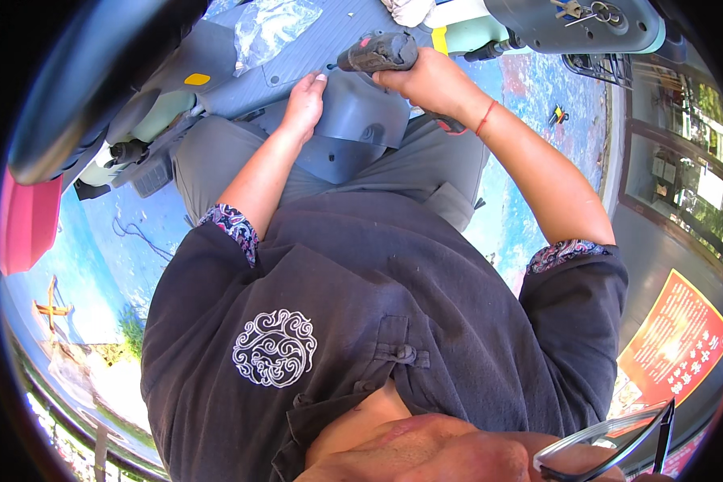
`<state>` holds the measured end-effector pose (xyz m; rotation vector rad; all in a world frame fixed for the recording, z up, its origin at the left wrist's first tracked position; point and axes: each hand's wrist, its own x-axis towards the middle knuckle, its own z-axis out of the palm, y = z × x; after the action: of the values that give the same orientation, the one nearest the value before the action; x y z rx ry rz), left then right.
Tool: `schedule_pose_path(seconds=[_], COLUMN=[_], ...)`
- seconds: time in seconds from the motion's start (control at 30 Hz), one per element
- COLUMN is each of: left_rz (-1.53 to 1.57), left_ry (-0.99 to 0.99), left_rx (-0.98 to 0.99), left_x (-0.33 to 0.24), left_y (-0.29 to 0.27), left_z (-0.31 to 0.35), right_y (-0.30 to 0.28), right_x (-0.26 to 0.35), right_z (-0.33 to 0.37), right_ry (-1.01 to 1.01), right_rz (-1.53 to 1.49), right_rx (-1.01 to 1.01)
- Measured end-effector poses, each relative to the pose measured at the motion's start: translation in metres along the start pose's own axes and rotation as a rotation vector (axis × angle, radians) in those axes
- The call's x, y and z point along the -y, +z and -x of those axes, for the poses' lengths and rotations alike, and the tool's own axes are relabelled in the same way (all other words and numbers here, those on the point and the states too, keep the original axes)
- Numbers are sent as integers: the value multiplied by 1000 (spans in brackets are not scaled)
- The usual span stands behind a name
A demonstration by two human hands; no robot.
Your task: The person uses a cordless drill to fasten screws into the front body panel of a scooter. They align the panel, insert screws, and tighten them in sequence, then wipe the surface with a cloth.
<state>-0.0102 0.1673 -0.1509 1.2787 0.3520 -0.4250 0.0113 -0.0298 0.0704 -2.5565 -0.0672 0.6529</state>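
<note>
The right hand [435, 84] is wrapped firmly round the grip of a black-and-red cordless drill [379, 52], held over the edge of a grey plastic floorboard [297, 66], its nose pointing left and just beside the left hand [304, 108]. That hand has its fingers together at the curved grey panel [365, 103] between the person's knees; whether they pinch anything I cannot tell. A crumpled clear plastic bag [271, 34] lies on the floorboard, near a yellow reflector [197, 79]
</note>
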Motion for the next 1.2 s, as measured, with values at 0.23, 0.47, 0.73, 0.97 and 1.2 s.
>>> schedule_pose_path(seconds=[0.23,0.47,0.73,0.97,1.2], left_rz=[20,12,33,44,60], left_ry=[-33,-27,-53,-60,-49], left_rx=[-5,-2,1,-13,10], left_x=[-15,-7,-13,-13,-7], left_y=[5,0,5,2,-2], left_z=[10,6,9,10,5], right_y=[-1,-8,2,-5,-7], right_x=[-3,26,-14,19,41], right_z=[-1,11,-7,8,11], right_ry=[73,-30,202,-173,-38], right_rz=[-82,276,-197,347,303], right_rx=[42,21,125,0,19])
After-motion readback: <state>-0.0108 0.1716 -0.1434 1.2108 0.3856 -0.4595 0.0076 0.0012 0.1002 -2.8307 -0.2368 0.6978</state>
